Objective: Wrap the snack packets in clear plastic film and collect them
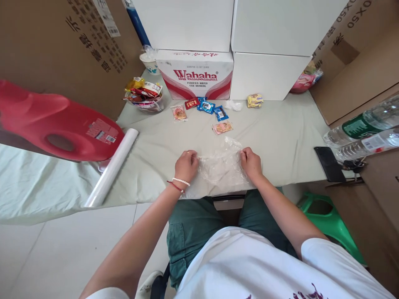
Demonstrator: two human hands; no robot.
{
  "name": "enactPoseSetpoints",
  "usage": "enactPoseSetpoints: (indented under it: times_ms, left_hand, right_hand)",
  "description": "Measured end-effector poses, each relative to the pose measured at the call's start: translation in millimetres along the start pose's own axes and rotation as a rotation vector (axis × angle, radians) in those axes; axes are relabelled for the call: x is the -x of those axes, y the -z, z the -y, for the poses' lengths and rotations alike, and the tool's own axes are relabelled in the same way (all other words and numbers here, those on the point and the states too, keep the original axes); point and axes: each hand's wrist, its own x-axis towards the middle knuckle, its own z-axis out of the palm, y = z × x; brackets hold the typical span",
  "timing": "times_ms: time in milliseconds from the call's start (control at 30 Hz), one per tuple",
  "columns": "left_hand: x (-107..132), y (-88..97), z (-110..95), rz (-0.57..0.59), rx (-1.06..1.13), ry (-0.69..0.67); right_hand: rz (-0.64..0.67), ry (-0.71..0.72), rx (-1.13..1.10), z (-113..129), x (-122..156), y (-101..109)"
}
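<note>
pinch grip on clear plastic film

left hand: fingers closed on film's left edge. right hand: same, right edge. film over tablecloth, between hands. beyond: small wrapped snacks, then wahaha water carton.

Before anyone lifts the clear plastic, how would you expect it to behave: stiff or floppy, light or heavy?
The clear plastic will probably be floppy, as it lies crumpled between the left hand and right hand. It is likely light, since the tablecloth shows through it. Its glossy surface suggests it may be slippery.
</note>
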Motion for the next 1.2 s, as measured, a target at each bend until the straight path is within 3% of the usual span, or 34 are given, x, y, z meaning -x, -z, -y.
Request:
enactPoseSetpoints:
  times_ms: [300,433,500,600,700,800,1000,1100,1200]
  left_hand:
    - [-34,-8.0,4,-0.144,0.319,0.41]
    - [-47,-1.5,13,-0.166,0.266,0.445]
    - [-48,5.3,17,-0.174,0.205,0.413]
    - [-42,12.4,22,-0.161,-0.059,0.321]
    - [-31,10.7,27,-0.158,-0.322,0.177]
    - [-23,4.9,34,-0.195,-0.409,-0.007]
    - [-24,0.0,47,-0.085,-0.408,-0.295]
    - [-29,-1.1,56,-0.091,-0.362,-0.295]
    - [-35,-1.6,63,-0.087,-0.289,-0.24]
  right_hand:
    - [-0.087,0.015,-0.035,1,6,-3]
    - [-0.076,0.005,-0.028,2,7,-3]
    - [-0.069,-0.014,-0.043,2,6,-3]
    - [-0.051,-0.029,-0.043,3,4,-2]
    - [0.009,-0.047,-0.001,3,-1,1]
    - [0.129,-0.042,-0.036,0,-8,7]
    - [0.259,0.05,-0.169,-10,-10,20]
    - [0.266,0.096,-0.141,-13,-8,25]
    - [0.409,0.09,-0.149,-17,-16,39]
